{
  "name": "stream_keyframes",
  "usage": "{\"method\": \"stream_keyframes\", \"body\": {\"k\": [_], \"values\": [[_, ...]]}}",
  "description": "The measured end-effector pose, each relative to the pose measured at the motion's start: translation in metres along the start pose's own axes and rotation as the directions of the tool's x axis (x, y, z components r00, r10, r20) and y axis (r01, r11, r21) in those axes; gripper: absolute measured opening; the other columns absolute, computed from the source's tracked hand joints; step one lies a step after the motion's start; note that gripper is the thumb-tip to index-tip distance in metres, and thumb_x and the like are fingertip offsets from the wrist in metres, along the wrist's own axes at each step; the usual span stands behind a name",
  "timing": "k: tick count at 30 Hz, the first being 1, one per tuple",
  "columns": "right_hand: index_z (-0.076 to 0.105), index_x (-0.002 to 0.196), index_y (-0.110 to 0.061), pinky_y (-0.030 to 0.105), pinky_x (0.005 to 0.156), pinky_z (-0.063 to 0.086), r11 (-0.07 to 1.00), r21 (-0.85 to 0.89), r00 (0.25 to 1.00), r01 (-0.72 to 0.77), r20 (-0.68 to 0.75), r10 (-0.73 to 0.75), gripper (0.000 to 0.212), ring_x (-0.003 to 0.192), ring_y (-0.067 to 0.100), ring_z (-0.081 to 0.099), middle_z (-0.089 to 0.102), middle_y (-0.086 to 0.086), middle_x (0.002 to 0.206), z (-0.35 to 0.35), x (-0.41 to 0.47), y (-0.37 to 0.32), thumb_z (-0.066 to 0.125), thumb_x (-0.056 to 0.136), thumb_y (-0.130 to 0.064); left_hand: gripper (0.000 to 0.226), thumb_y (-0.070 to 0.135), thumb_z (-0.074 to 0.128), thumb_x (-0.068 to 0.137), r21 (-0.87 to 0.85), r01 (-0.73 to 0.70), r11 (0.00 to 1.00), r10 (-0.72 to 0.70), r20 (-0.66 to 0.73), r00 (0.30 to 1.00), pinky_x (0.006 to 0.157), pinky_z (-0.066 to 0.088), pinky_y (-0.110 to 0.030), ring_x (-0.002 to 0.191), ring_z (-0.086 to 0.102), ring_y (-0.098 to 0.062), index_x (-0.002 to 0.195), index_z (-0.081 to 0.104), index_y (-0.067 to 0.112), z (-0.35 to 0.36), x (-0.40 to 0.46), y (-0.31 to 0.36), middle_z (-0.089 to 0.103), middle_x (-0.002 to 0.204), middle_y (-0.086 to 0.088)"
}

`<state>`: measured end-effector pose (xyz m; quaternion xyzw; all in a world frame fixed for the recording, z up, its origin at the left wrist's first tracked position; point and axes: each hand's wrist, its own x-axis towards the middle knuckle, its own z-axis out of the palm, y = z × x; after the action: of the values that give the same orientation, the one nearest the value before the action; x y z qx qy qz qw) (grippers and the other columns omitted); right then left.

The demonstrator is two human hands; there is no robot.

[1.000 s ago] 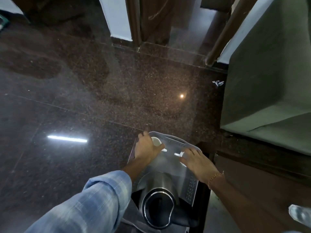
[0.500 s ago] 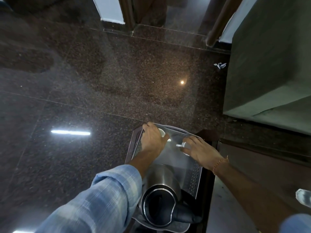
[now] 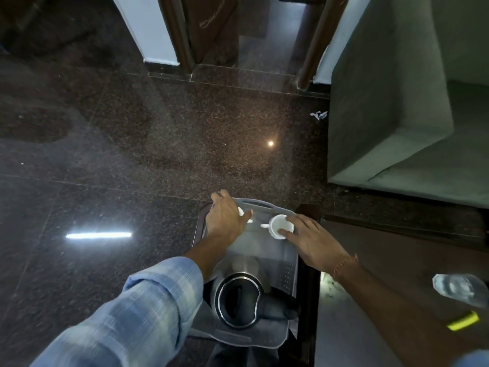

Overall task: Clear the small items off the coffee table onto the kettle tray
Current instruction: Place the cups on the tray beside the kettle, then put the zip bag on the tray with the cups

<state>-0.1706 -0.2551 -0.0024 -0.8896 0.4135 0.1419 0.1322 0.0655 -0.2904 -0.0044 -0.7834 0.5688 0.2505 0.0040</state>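
A grey kettle tray (image 3: 260, 204) sits low in the centre on a dark stand, with a steel kettle (image 3: 239, 300) on its near end. Two white cups stand at its far end. My left hand (image 3: 225, 222) lies palm down over the left cup (image 3: 240, 211), hiding most of it. My right hand (image 3: 313, 241) holds the right cup (image 3: 280, 225) by its rim between thumb and fingers. That cup is upright, mouth up, with its handle pointing left.
A brown coffee table (image 3: 397, 258) lies to the right, with a clear plastic bottle (image 3: 457, 287) and a yellow item (image 3: 463, 320) on it. Behind the table stands a grey-green sofa (image 3: 391, 102). A crumpled paper (image 3: 318, 115) lies on the dark polished floor (image 3: 119, 154).
My right hand has slid back toward me, uncovering the right cup. My left hand stays over the left cup. The view has tilted slightly.
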Motion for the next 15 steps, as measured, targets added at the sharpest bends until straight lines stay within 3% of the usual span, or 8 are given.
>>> {"method": "stream_keyframes", "body": {"k": [3,8,15], "values": [[0.029,0.149,-0.028,0.040,0.119,0.020,0.987,0.038,0.988,-0.154,0.026,0.153,0.065,0.146,0.031,0.017,0.022,0.008,0.157,-0.010,-0.048,0.007,0.056,0.090,-0.023,0.067,0.050,0.067,0.082,-0.010,-0.059,0.998,0.059,-0.028,0.998,0.078,0.052,-0.046,0.105,0.063,-0.041,0.124,0.037,0.007,-0.026,-0.019,0.014,0.044,0.121,-0.012],[0.034,0.147,-0.028,0.037,0.118,0.023,0.933,0.113,0.936,-0.342,-0.052,0.349,0.061,0.147,0.027,0.017,0.023,0.005,0.157,-0.024,-0.144,0.025,0.055,0.090,-0.023,0.055,0.044,0.065,0.082,0.002,-0.198,0.980,0.197,-0.034,0.980,0.079,0.049,-0.048,0.103,0.061,-0.042,0.118,0.043,0.010,-0.054,-0.062,0.059,0.045,0.120,-0.012],[0.044,0.143,-0.022,0.037,0.112,0.032,0.843,0.177,0.824,-0.508,-0.184,0.536,0.061,0.140,0.029,0.031,0.034,0.010,0.152,-0.019,-0.307,0.054,0.062,0.084,-0.017,0.053,0.043,0.062,0.086,0.062,-0.505,0.861,0.503,0.052,0.863,0.087,0.052,-0.052,0.108,0.058,-0.039,0.126,0.044,0.013,-0.022,-0.183,0.191,0.044,0.123,-0.011]]}}
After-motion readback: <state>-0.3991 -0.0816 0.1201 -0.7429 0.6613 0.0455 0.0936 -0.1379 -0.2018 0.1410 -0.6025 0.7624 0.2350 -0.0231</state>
